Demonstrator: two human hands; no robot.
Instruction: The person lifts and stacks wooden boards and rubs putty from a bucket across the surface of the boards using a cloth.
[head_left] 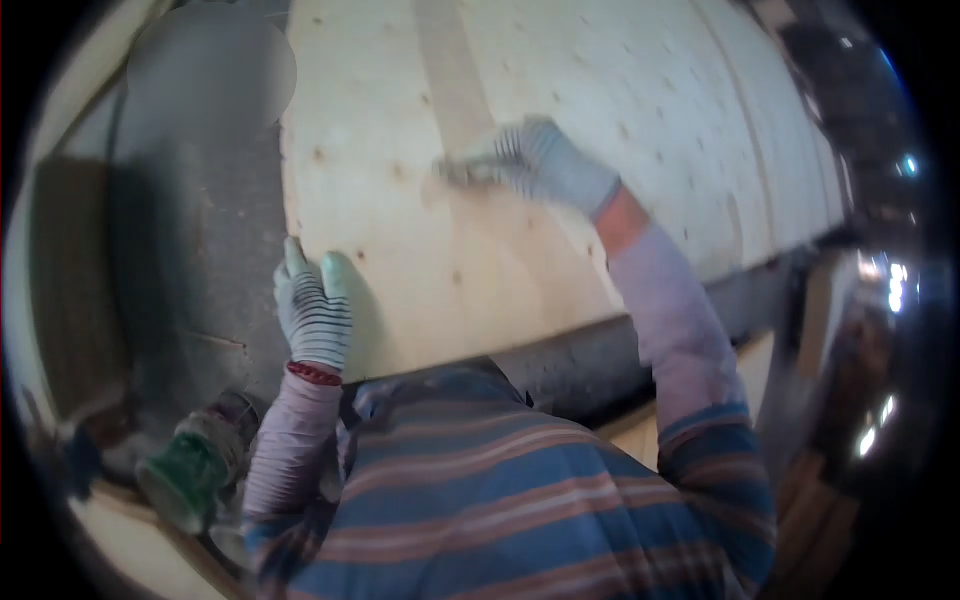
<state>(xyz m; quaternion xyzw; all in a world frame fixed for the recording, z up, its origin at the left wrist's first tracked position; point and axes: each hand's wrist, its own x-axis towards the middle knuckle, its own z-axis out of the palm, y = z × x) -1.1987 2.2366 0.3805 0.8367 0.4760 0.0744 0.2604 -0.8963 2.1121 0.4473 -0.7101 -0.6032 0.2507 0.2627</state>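
A pale plywood sheet (400, 290) with small brown knots lies in front of me. My left hand (315, 310), in a grey-white glove with dark stripes, rests at the sheet's left edge. Its fingers are stretched out and the thumb stands apart from them. My right hand (555, 165), in a matching glove, is over the middle of the sheet, fingers closed. A small dark, blurred object (455, 172) sticks out from the fingertips, close to the surface; its kind cannot be made out. A darker band (455, 70) runs across the wood near this hand.
A green and grey power tool (190, 470), partly blurred, stands low on the left. Beyond the sheet's left edge lies a dark grey surface (230, 230). A dark ledge (570, 365) runs along the near side of the sheet. Bright lights reflect at the far right.
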